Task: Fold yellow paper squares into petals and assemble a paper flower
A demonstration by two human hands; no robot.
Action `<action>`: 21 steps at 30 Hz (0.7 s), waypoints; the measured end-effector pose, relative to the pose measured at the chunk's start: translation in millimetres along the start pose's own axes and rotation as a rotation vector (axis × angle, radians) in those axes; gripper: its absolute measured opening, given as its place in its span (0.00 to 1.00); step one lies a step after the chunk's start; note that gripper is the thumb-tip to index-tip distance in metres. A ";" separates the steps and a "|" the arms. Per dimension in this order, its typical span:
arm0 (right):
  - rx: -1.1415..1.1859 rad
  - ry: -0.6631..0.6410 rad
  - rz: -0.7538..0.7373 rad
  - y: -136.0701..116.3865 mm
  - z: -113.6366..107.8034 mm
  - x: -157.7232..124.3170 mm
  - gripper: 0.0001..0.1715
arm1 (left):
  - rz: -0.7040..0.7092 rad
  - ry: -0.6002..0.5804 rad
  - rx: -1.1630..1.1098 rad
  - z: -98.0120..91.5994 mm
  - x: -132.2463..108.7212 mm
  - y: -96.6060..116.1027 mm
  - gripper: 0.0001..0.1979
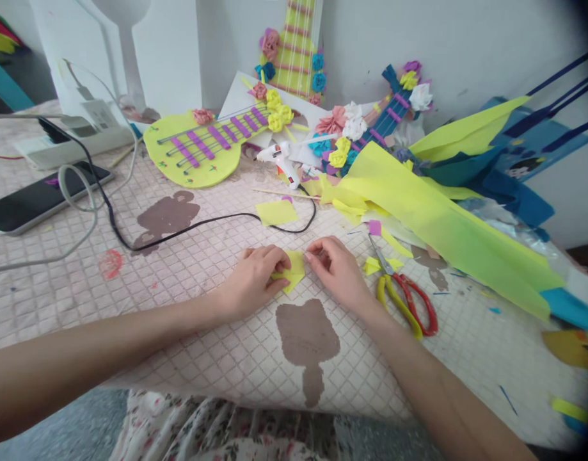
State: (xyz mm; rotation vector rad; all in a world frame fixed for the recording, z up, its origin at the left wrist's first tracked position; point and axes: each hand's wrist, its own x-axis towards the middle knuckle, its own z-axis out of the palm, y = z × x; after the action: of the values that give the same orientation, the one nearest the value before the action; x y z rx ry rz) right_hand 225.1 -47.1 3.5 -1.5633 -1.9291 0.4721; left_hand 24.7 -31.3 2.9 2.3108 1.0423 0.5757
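A small piece of yellow crepe paper (pixel 294 269) is pinched between the thumb and fingers of my left hand (pixel 261 275), just above the tablecloth. My right hand (pixel 336 269) is beside the paper's right edge, its thumb and fingertips pressed together; whether they grip the edge I cannot make out. Past my hands lies a flat yellow paper square (pixel 277 212). Scissors with red and yellow handles (pixel 405 301) rest to the right of my right hand, with yellow scraps near their blades.
A white glue gun (pixel 283 165) with a black cord lies behind. Decorated paper guitars (pixel 198 150) line the wall. Long yellow crepe sheets (pixel 437 224) cover the right side. A phone (pixel 39 198) and a power strip (pixel 77 141) with cables occupy the left.
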 end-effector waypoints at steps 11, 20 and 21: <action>-0.105 -0.065 -0.019 -6.1 5.1 9.6 0.03 | 0.039 0.013 0.007 0.4 2.4 -1.2 0.05; -0.079 -0.083 -0.006 -9.6 2.4 8.5 0.06 | 0.053 0.018 0.021 1.7 2.1 -3.5 0.05; -0.066 -0.103 -0.016 -10.1 0.5 6.8 0.08 | 0.055 0.022 0.024 2.2 1.9 -3.9 0.04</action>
State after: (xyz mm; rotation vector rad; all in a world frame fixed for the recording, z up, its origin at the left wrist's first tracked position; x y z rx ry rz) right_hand 216.4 -42.9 10.9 -1.5915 -2.0519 0.4957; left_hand 24.9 -28.2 -0.9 2.3655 1.0040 0.6138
